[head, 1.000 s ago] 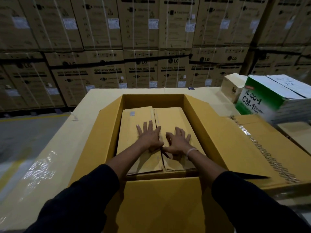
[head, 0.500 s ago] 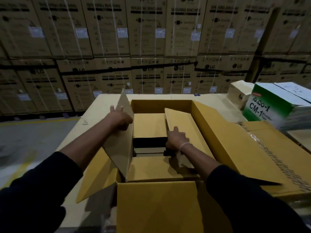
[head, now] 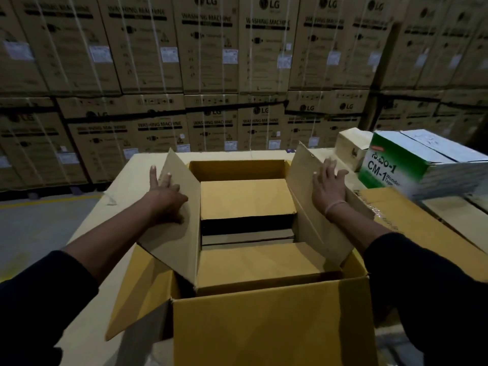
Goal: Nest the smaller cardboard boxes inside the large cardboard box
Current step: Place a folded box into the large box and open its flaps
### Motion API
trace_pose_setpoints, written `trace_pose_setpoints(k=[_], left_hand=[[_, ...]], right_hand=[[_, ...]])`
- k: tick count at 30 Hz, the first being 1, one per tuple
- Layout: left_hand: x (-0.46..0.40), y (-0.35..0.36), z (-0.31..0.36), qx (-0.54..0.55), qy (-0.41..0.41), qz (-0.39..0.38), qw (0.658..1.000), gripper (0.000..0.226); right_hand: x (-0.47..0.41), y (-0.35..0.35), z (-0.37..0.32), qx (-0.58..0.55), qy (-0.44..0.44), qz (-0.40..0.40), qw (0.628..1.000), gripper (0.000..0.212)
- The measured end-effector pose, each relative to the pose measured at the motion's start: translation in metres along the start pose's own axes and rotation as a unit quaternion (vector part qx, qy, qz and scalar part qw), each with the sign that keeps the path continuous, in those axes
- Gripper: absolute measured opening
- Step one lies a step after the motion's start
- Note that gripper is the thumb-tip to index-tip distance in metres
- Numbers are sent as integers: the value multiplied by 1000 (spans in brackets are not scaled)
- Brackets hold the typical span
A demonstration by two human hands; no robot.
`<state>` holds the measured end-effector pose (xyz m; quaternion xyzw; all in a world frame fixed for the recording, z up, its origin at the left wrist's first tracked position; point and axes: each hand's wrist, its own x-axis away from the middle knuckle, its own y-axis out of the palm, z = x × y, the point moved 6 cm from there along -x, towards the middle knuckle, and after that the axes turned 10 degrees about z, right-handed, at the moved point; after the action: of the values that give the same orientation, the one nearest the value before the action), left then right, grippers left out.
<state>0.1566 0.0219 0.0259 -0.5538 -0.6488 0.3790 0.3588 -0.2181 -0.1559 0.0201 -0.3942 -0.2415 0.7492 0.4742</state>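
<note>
A single wide-angle camera sits on the person's head, looking forward and down. It is close above the large cardboard box [head: 266,328], whose open top fills the lower middle, with both forearms reaching in from the bottom corners. Farther ahead the view faces a wall of stacked cartons [head: 211,54]. Straight lines bow near the frame edges.

Pale cardboard-topped table [head: 137,186] carries the large open box [head: 264,326], a green-white CM-1 box [head: 390,167] at right, a small tan box [head: 351,149] behind it, flat cardboard [head: 422,223] nearby.
</note>
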Motion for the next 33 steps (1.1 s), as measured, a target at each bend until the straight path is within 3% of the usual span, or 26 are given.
trace_pose_setpoints(k=[4,7,12,18,22,26,30,33], left_hand=[[-13,9,3,3,-30,-50,998,75],[-43,12,6,176,-131,-145,965,106],[-110,12,69,38,-27,-56,997,117],[-159,66,139,58,36,37,997,138],[-170,86,156,55,55,80,994,124],[-180,71,146,109,45,70,991,101],[-196,32,127,174,39,25,984,71],[-224,5,99,213,27,-43,976,51]], right_hand=[[4,2,-25,41,-26,52,997,71],[1,12,-41,21,-51,50,997,74],[-16,33,-64,-7,-124,39,991,85],[-47,43,-90,-107,-110,84,985,69],[-63,54,-95,-149,-100,118,977,57],[-76,50,-96,-273,-55,173,945,39],[-85,38,-85,-433,30,227,872,37],[-87,30,-75,-555,98,258,785,40]])
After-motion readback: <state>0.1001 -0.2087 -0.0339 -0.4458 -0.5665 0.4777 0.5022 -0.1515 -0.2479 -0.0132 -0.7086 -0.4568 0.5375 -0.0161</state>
